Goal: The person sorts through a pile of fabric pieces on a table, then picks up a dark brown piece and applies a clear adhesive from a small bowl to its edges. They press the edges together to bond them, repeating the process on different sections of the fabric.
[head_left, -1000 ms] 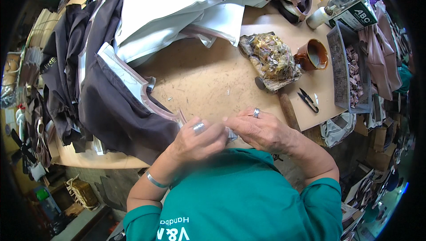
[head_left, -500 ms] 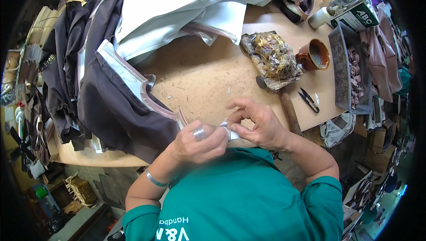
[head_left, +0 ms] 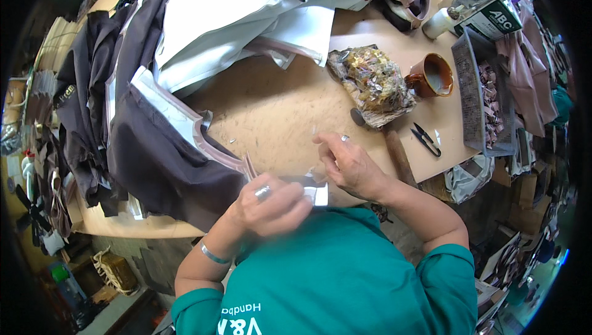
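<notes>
My left hand (head_left: 271, 206), blurred, has its fingers closed on the edge of a dark grey fabric piece (head_left: 169, 162) with pink-and-white binding (head_left: 206, 147), at the table's near edge. A small white strip (head_left: 317, 195) sticks out beside those fingers. Just right of it and a little higher, my right hand (head_left: 345, 163) is raised with loosely curved fingers apart, holding nothing that I can make out. Black thread snips (head_left: 427, 139) lie to its right, beside a wooden-handled tool (head_left: 398, 153).
White panels (head_left: 240, 2) and dark garments (head_left: 80, 88) are piled left and behind on the table (head_left: 259, 107). At right stand a crusted lump (head_left: 367, 82), brown mug (head_left: 435, 73), grey basket (head_left: 465, 88), white bottle (head_left: 435, 26) and clear container (head_left: 484, 2); pink material (head_left: 524, 82) hangs beyond.
My right hand has pulled away from the left, up and right, its fingers lifted. My left hand has shifted slightly down, and more of the white strip shows.
</notes>
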Tool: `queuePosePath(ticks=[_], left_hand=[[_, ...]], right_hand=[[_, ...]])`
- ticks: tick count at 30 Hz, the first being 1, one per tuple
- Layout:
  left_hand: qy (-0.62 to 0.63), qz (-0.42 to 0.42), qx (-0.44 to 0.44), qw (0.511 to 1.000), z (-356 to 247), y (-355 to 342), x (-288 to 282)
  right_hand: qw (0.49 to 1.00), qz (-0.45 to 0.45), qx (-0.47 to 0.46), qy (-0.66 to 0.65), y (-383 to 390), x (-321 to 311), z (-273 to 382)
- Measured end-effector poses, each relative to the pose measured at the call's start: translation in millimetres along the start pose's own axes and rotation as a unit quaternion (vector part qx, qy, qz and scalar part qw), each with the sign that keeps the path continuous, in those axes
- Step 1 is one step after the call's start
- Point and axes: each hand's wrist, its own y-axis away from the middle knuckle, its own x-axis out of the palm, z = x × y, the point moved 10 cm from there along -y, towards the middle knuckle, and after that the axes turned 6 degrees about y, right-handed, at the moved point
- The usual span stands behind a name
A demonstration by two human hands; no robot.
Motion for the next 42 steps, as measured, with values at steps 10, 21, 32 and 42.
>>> queuePosePath(ticks=[10, 21, 32, 42], left_hand=[[-0.025, -0.086, -0.161, 0.983, 58.6, 4.5, -2.7], [0.182, -0.183, -0.411, 0.874, 112.6, 19.9, -85.8], [-0.004, -0.556, -0.339, 0.759, 69.2, 45.8, -288.4], [-0.186, -0.613, -0.225, 0.734, 9.2, 84.4, -433.9]], right_hand=[[0.980, -0.075, -0.002, 0.182, 27.0, -77.8, 8.8], [0.986, -0.078, 0.147, -0.013, 67.4, -127.2, -29.0], [0.962, -0.022, -0.051, 0.267, 11.0, -1.8, -17.3], [0.914, 0.004, -0.257, 0.313, -79.5, 100.0, 26.2]])
